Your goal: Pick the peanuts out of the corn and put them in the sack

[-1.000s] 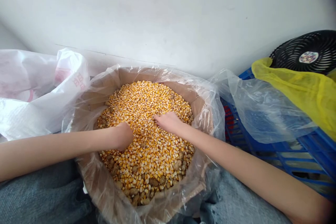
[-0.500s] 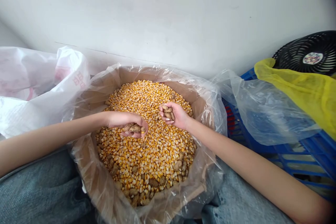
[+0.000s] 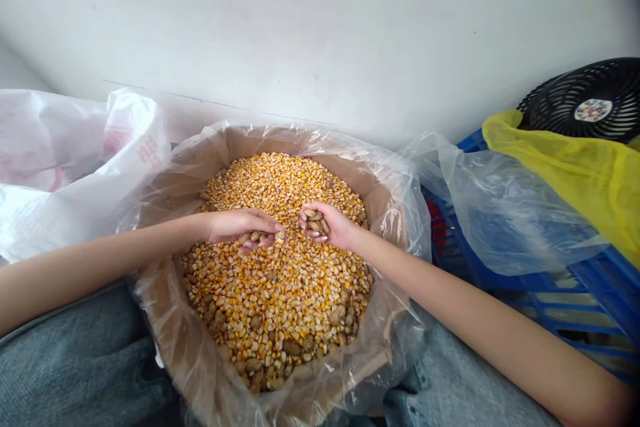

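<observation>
Several unshelled peanuts (image 3: pixel 256 236) lie in the curled fingers of my left hand (image 3: pixel 240 225), with one more at its fingertips. My right hand (image 3: pixel 333 227), palm turned up, is closed round several peanuts (image 3: pixel 317 222). Both hands hover just above the yellow corn kernels (image 3: pixel 295 280), a small gap between them. The kernels fill a cardboard box (image 3: pixel 247 141) lined with a clear plastic bag (image 3: pixel 400 193). More peanuts (image 3: pixel 293 347) rest on the corn, mostly along the near edge and the right side.
A white woven sack (image 3: pixel 90 213) stands left of the box. To the right is a blue plastic crate (image 3: pixel 545 300) with clear plastic and a yellow mesh bag (image 3: pixel 575 160) over it. Behind it sits a black fan (image 3: pixel 595 103). A white wall (image 3: pixel 310 33) rises behind the box.
My left hand has risen slightly and its fingers have stretched forward, with a peanut at the tips. My right hand has shifted slightly left and down, still holding its peanuts.
</observation>
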The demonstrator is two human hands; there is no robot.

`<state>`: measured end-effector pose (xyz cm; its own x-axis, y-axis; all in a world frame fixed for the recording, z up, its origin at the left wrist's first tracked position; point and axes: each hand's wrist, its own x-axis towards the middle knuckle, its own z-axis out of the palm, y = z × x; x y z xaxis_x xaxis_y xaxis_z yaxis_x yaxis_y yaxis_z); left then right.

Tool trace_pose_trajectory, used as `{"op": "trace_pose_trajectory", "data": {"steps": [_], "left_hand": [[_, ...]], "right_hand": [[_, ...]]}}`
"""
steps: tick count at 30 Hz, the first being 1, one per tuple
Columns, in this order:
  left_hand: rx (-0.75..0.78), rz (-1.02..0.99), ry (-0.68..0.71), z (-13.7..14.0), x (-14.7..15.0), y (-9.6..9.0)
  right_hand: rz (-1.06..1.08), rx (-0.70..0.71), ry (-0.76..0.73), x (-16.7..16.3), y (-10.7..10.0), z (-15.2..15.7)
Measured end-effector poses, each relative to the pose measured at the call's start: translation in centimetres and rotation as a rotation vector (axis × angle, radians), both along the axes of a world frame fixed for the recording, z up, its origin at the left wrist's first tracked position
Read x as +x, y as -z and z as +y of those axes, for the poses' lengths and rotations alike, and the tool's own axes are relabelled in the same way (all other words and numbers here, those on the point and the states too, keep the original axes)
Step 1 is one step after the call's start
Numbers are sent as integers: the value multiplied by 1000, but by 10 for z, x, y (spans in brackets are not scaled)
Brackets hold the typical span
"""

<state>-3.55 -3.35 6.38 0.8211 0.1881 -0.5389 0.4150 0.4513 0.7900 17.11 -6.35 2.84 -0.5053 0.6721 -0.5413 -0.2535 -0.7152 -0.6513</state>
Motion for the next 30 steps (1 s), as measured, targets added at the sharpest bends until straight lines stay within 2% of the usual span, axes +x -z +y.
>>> {"op": "trace_pose_trajectory", "data": {"steps": [4, 7, 13, 16, 19, 23, 30], "left_hand": [[64, -26, -60, 0, 1, 4], [56, -57, -75, 1, 2, 4], [-171, -132, -151, 3, 2, 3], [-200, -157, -191, 2, 3, 3], [-114, -107, -194, -1, 5, 4], [35, 0, -75, -4, 4, 9], [113, 89, 99, -2, 2, 13]], "right_hand": [[-22, -4, -10, -2, 0, -1], [-14, -6, -9, -2, 1, -1], [54, 13, -7, 0, -1, 0], [44, 34, -32, -1, -4, -1], [-54, 74, -138, -5, -6, -4], [-249, 177, -352, -11, -4, -12], [-172, 71, -608, -5, -11, -14]]}}
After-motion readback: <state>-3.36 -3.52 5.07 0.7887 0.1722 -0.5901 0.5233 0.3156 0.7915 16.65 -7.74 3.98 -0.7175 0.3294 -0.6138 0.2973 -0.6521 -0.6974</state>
